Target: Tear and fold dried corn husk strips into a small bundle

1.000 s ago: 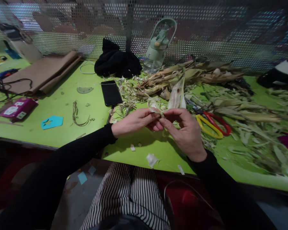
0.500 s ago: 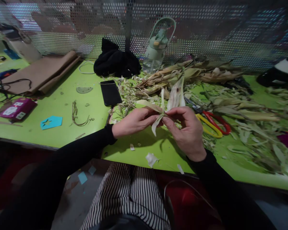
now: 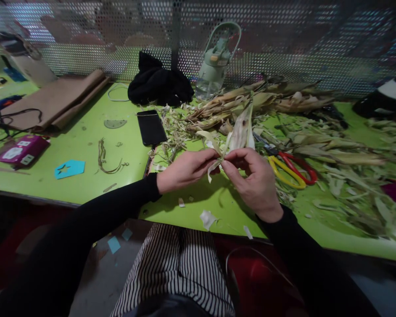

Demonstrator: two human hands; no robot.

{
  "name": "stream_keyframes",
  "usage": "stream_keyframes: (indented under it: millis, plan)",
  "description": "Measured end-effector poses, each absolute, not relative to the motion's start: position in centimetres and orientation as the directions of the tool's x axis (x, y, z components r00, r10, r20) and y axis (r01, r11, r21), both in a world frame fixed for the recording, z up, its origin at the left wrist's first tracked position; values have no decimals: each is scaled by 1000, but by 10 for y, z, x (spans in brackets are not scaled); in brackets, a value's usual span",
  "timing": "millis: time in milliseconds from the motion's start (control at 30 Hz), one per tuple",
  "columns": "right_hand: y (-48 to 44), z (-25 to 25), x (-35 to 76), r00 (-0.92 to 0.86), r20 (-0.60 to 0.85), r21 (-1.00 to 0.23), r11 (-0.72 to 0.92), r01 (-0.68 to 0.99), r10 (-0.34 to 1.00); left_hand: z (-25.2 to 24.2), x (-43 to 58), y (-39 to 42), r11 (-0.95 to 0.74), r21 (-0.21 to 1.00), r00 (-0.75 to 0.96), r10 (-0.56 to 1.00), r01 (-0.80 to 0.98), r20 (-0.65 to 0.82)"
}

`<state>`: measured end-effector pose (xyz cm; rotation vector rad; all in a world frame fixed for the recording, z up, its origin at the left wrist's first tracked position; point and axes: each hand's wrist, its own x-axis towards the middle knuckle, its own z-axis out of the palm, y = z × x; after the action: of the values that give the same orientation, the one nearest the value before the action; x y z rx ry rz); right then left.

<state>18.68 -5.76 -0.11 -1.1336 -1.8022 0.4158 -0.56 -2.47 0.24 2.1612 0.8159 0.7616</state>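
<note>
My left hand (image 3: pixel 185 169) and my right hand (image 3: pixel 254 182) meet above the green table (image 3: pixel 86 149), both pinched on a bundle of dried corn husk strips (image 3: pixel 239 132). One broad pale leaf of the bundle stands upright between the hands, and thinner strips curl out to the left and hang down below the fingers. A large heap of dried husks (image 3: pixel 267 103) lies just behind the hands. Red and yellow scissors (image 3: pixel 292 169) rest on the table to the right of my right hand.
A black phone (image 3: pixel 151 127) lies left of the husks, a black cloth (image 3: pixel 160 83) and a pale green water bottle (image 3: pixel 216 61) stand behind by the perforated metal screen. Brown paper (image 3: pixel 53 99), a purple box (image 3: pixel 20 149), a blue tag (image 3: pixel 70 168) and cables lie left.
A thin strip that was looped between my fingers has come loose and now hangs below them. The upright leaf has shifted slightly; both hands stay together in place.
</note>
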Motion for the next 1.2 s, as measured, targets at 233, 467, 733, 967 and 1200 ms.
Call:
stream_keyframes:
  millis: [233, 467, 733, 967, 1200]
  plan:
    - [-60, 2, 184, -108, 482, -721, 464, 515, 869, -2, -4, -27, -581, 747, 618, 727, 323, 298]
    - [-55, -1, 187, -124, 444, -758, 446, 477, 887, -7, -1, -20, -208, 976, 583, 785, -73, 210]
    - [-59, 5, 184, -360, 534, -492, 627, 603, 765, -3, -3, -16, -203, 974, 566, 793, -103, 225]
    - [-61, 6, 190, -391, 484, -550, 620, 559, 783, 1, -9, -11, -126, 984, 642, 746, -125, 177]
    - [-54, 9, 193, -147, 287, -904, 318, 285, 947, 5, -10, -19, -67, 993, 752, 649, -92, 114]
